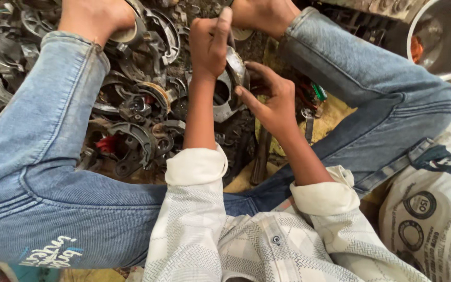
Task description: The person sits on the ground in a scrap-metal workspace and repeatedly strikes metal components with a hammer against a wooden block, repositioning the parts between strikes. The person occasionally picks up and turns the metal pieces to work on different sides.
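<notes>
I sit on the ground with my knees spread, in blue jeans and a pale patterned shirt. My left hand (209, 44) grips the upper rim of a round grey metal hub part (226, 95) that stands on edge between my bare feet. My right hand (268, 96) touches the part's right side, fingers spread along its rim and the thumb pointing left. The part has a hollow dark centre.
A heap of curved metal brake shoes (137, 136) and rusty scrap lies at left and ahead. A steel bowl (442, 36) stands at top right. A printed white sack (434, 209) lies at right. A green-handled tool (318, 92) and a hammer handle (261, 156) rest near my right hand.
</notes>
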A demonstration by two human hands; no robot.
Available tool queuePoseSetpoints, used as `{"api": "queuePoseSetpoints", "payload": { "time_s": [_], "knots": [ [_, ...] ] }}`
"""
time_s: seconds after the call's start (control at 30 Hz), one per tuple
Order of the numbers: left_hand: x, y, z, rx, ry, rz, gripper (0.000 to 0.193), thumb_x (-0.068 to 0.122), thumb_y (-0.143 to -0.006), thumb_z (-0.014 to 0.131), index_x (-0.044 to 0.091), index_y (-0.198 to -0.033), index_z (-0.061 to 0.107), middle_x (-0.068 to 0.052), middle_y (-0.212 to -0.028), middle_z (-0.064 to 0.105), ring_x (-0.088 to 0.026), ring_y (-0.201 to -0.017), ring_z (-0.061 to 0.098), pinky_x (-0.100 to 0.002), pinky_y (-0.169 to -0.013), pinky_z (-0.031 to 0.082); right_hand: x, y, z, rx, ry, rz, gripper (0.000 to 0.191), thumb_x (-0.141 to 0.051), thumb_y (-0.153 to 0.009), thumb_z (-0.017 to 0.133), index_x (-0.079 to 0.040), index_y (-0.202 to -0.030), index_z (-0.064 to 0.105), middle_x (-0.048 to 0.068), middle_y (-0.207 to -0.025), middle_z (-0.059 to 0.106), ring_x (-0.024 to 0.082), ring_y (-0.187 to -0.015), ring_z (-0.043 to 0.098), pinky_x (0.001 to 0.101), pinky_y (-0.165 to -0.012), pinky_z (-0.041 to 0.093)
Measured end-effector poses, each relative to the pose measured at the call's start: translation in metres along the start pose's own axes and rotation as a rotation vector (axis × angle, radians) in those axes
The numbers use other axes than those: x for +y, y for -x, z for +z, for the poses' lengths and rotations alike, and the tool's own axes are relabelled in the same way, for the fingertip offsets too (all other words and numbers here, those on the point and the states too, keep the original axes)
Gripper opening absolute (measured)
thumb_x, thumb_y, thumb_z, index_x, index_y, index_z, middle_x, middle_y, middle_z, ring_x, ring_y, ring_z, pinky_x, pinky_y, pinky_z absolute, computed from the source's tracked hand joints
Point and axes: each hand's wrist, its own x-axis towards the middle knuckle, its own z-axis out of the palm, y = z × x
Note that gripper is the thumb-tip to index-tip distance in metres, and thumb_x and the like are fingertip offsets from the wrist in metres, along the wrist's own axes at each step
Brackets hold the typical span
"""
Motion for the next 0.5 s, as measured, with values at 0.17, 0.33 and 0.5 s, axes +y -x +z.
{"api": "queuePoseSetpoints", "payload": {
  "time_s": [0.17, 0.33, 0.5],
  "knots": [
    [0.015, -0.006, -0.002, 0.007, -0.306, 0.105, 0.073, 0.051, -0.112, 0.043, 0.005, -0.056, 0.056, -0.007, -0.049, 0.048, -0.027, -0.048, 0.047, -0.042, -0.058, 0.035, 0.006, 0.001, -0.004, -0.009, 0.011, 0.022, 0.040, -0.013, -0.096, 0.079, 0.004, -0.130, 0.068, 0.008, -0.091, 0.076, 0.007, -0.081, 0.069, 0.0259, -0.076, 0.058],
    [0.025, -0.009, -0.004, -0.057, -0.373, 0.036, 0.074, 0.054, -0.108, 0.046, 0.007, -0.053, 0.057, -0.008, -0.045, 0.044, -0.026, -0.043, 0.048, -0.042, -0.051, 0.034, 0.012, 0.004, -0.006, -0.006, 0.076, -0.025, 0.039, -0.010, -0.096, 0.079, 0.006, -0.129, 0.068, 0.010, -0.087, 0.076, 0.008, -0.076, 0.070, 0.0256, -0.072, 0.058],
    [0.032, -0.013, 0.001, -0.110, -0.464, 0.019, 0.074, 0.054, -0.104, 0.049, 0.005, -0.050, 0.056, -0.013, -0.043, 0.044, -0.031, -0.042, 0.050, -0.046, -0.047, 0.035, 0.010, 0.005, -0.002, 0.032, 0.203, -0.139, 0.039, -0.003, -0.092, 0.074, 0.007, -0.129, 0.067, 0.017, -0.092, 0.075, 0.016, -0.078, 0.077, 0.0282, -0.072, 0.062]
  ]
}}
